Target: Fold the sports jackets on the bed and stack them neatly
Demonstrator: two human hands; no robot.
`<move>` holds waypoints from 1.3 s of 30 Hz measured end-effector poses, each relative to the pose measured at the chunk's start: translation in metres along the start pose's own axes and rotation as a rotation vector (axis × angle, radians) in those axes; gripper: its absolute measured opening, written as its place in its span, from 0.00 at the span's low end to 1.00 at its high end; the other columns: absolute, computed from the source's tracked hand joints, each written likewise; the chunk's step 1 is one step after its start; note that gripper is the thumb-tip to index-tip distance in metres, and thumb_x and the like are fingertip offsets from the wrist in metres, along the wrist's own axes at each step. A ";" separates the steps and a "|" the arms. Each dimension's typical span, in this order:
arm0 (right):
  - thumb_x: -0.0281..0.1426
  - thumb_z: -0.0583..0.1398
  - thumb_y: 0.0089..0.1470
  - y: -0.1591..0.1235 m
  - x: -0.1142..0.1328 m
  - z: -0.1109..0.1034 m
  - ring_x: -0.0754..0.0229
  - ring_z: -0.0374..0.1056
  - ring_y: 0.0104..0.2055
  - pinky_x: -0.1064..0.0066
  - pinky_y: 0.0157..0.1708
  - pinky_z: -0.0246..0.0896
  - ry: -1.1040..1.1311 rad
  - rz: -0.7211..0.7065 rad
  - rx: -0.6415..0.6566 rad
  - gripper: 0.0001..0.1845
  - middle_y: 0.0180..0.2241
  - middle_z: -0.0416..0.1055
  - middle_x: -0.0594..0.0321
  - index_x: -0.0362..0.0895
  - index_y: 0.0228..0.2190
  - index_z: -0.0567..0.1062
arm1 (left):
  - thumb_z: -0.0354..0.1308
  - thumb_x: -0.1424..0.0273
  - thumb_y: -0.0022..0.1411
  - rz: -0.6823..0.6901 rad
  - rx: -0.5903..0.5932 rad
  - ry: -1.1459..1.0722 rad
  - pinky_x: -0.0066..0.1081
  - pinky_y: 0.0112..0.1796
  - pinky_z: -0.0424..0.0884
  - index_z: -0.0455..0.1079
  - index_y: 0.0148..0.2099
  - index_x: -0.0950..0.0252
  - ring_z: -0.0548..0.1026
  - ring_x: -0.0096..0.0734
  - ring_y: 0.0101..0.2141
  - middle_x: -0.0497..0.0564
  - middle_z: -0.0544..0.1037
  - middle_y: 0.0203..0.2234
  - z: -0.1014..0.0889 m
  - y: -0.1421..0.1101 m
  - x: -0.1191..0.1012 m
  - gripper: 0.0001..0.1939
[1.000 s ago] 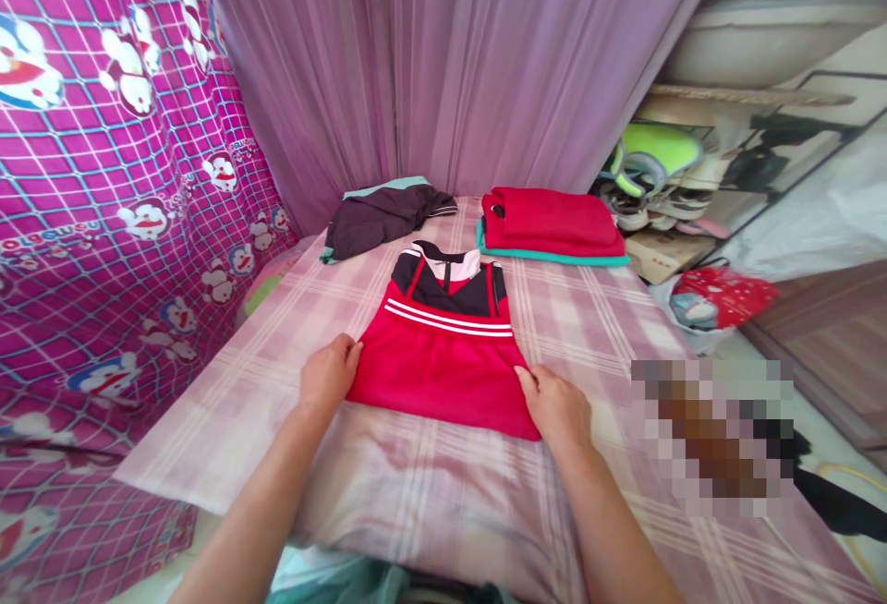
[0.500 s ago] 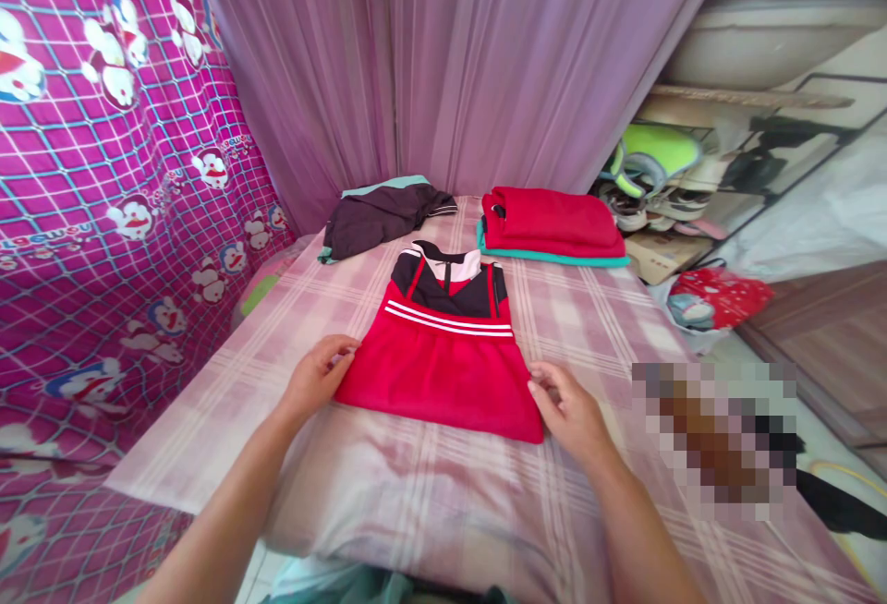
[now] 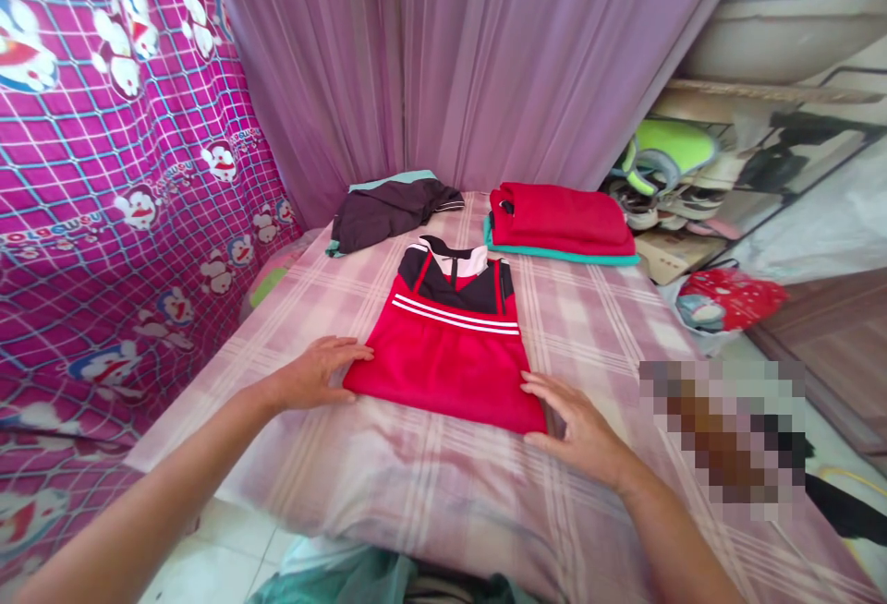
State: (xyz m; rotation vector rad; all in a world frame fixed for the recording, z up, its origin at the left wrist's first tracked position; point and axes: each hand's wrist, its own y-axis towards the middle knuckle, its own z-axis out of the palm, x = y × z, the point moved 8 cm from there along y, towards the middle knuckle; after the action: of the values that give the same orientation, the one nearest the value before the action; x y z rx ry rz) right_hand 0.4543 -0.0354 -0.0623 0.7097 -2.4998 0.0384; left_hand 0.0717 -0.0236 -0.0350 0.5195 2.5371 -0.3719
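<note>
A red dress [image 3: 443, 364] with a dark top part, a white inner collar and white stripes at the waist lies flat before me, its lower part folded under. At its left lower corner is my left hand [image 3: 315, 373], thumb and fingers spread around the edge. My right hand [image 3: 578, 419] is open at the right lower corner, fingertips touching the red cloth. Neither hand grips the fabric. Beyond the dress, a dark garment with teal edging [image 3: 392, 207] lies at the back left.
A folded stack of red and teal clothes [image 3: 561, 221] sits at the back right of the plaid-covered bed [image 3: 277, 456]. Purple curtains [image 3: 471, 59] hang behind. A patterned pink curtain [image 3: 139, 170] is on the left. Shoes [image 3: 693, 202] and a red bag [image 3: 735, 297] are on the right.
Both hands have opened wider, the thumbs moving away from the fingers at the dress's lower corners. The dress's lower edge looks slightly straighter. The view has shifted a little.
</note>
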 end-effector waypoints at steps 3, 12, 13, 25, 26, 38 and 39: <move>0.39 0.64 0.49 -0.002 0.006 -0.001 0.46 0.64 0.61 0.50 0.59 0.59 -0.058 -0.021 0.028 0.31 0.60 0.66 0.48 0.46 0.55 0.73 | 0.65 0.58 0.51 0.017 -0.031 0.026 0.44 0.62 0.54 0.71 0.54 0.54 0.67 0.44 0.59 0.51 0.75 0.55 -0.002 -0.002 -0.005 0.27; 0.35 0.53 0.59 -0.004 0.009 -0.009 0.50 0.70 0.54 0.52 0.55 0.63 -0.171 -0.055 -0.131 0.22 0.52 0.75 0.51 0.46 0.53 0.74 | 0.50 0.56 0.63 0.003 -0.262 -0.030 0.40 0.56 0.65 0.69 0.50 0.60 0.73 0.41 0.52 0.57 0.78 0.49 -0.007 -0.005 -0.009 0.19; 0.36 0.52 0.59 -0.001 0.009 -0.013 0.50 0.71 0.53 0.52 0.55 0.63 -0.166 -0.044 -0.157 0.21 0.50 0.76 0.51 0.45 0.51 0.75 | 0.48 0.56 0.63 -0.016 -0.302 -0.033 0.40 0.54 0.66 0.69 0.49 0.60 0.74 0.41 0.50 0.57 0.78 0.47 -0.011 -0.003 -0.010 0.19; 0.46 0.50 0.57 0.026 0.035 -0.097 0.52 0.71 0.35 0.66 0.36 0.65 0.139 0.230 -0.168 0.21 0.30 0.77 0.58 0.47 0.29 0.76 | 0.39 0.48 0.63 -0.223 -0.432 0.028 0.32 0.35 0.69 0.66 0.36 0.58 0.71 0.35 0.30 0.49 0.73 0.25 -0.083 -0.017 -0.041 0.23; 0.46 0.49 0.58 0.037 0.031 -0.100 0.53 0.71 0.34 0.67 0.35 0.64 0.151 0.255 -0.186 0.22 0.29 0.77 0.58 0.47 0.29 0.75 | 0.39 0.49 0.63 -0.233 -0.462 0.064 0.32 0.35 0.69 0.66 0.36 0.59 0.72 0.36 0.31 0.49 0.74 0.25 -0.092 -0.009 -0.043 0.23; 0.44 0.47 0.66 0.155 -0.033 -0.054 0.48 0.71 0.52 0.63 0.48 0.63 -0.056 0.691 -0.080 0.28 0.51 0.74 0.45 0.38 0.54 0.72 | 0.42 0.56 0.68 -0.520 -0.364 0.124 0.39 0.50 0.68 0.61 0.63 0.71 0.74 0.49 0.54 0.68 0.74 0.55 -0.073 0.147 -0.007 0.30; 0.44 0.48 0.65 0.151 -0.029 -0.051 0.45 0.70 0.53 0.59 0.50 0.62 -0.083 0.691 -0.098 0.30 0.53 0.72 0.42 0.36 0.57 0.69 | 0.43 0.57 0.68 -0.522 -0.365 0.128 0.40 0.51 0.67 0.58 0.66 0.72 0.72 0.50 0.56 0.69 0.71 0.58 -0.066 0.147 -0.007 0.32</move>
State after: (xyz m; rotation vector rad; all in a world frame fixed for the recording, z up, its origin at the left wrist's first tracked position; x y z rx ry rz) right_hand 0.4252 0.1175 -0.0160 -0.2174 -2.6817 0.1353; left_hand 0.1116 0.1283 0.0005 -0.2710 2.7525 -0.0467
